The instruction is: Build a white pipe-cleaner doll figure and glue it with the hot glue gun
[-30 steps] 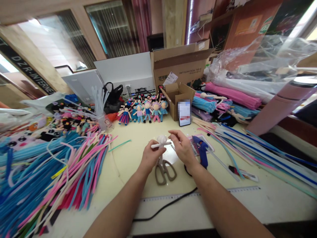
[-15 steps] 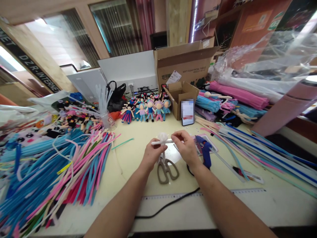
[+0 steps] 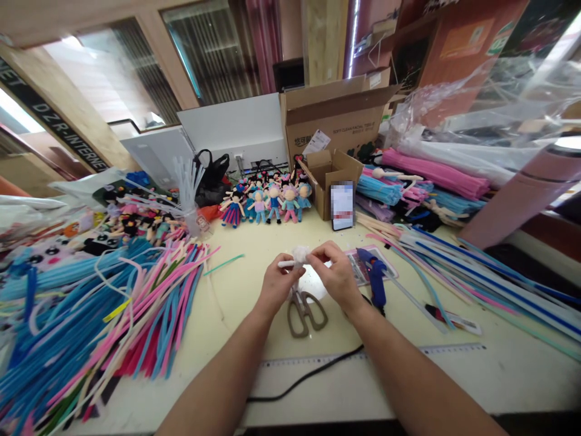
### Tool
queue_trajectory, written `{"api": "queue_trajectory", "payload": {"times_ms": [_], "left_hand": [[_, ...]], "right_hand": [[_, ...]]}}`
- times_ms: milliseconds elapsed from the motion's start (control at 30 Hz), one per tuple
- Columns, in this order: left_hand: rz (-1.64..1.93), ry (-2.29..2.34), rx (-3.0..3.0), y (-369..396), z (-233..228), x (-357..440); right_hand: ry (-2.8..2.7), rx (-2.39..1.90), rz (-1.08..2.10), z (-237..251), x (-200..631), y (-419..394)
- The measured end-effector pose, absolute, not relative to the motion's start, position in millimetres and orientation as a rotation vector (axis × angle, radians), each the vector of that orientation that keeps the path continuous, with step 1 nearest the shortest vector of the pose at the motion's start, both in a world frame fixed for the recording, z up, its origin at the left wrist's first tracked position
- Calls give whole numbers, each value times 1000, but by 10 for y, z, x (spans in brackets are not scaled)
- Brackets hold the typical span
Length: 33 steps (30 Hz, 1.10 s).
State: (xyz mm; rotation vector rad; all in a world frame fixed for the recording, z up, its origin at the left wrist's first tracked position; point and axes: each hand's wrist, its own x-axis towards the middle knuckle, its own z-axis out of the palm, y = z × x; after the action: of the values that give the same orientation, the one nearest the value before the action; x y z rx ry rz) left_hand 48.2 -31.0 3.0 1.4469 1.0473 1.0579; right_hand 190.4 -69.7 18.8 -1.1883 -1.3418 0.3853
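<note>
Between my hands, over the middle of the table, is a fuzzy white pipe cleaner piece (image 3: 300, 254) with a bunched, rounded top and a straight end sticking out to the left. My left hand (image 3: 275, 286) pinches it from the left and below. At the right side of the bunched part, the thumb and fingertips of my right hand (image 3: 334, 275) are closed on the same white piece; the exact grip is partly hidden. Below the hands lie scissors (image 3: 298, 327) with grey-brown handles, their blades mostly covered. A blue glue gun (image 3: 376, 284) rests just right of my right hand.
Loose coloured pipe cleaners (image 3: 104, 303) heap on the left, more strips (image 3: 476, 284) on the right. Finished dolls (image 3: 273, 203), a phone (image 3: 342, 206) and cardboard boxes (image 3: 336, 121) stand behind. A ruler (image 3: 436, 349) and a black cable (image 3: 304, 380) lie in front.
My right hand has moved a little left, its fingertips now against the bunched part of the white piece. The straight part on the right no longer shows. My left hand stays nearly in place.
</note>
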Motion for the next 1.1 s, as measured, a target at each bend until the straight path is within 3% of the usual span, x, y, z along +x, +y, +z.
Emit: {"api": "queue_trajectory", "payload": {"times_ms": [600, 1100], "left_hand": [[995, 870, 1186, -236, -26, 452], [978, 964, 1274, -292, 46, 471]], "right_hand": [[-1096, -1102, 790, 100, 1954, -596], [-1229, -1162, 571, 119, 1923, -657]]}}
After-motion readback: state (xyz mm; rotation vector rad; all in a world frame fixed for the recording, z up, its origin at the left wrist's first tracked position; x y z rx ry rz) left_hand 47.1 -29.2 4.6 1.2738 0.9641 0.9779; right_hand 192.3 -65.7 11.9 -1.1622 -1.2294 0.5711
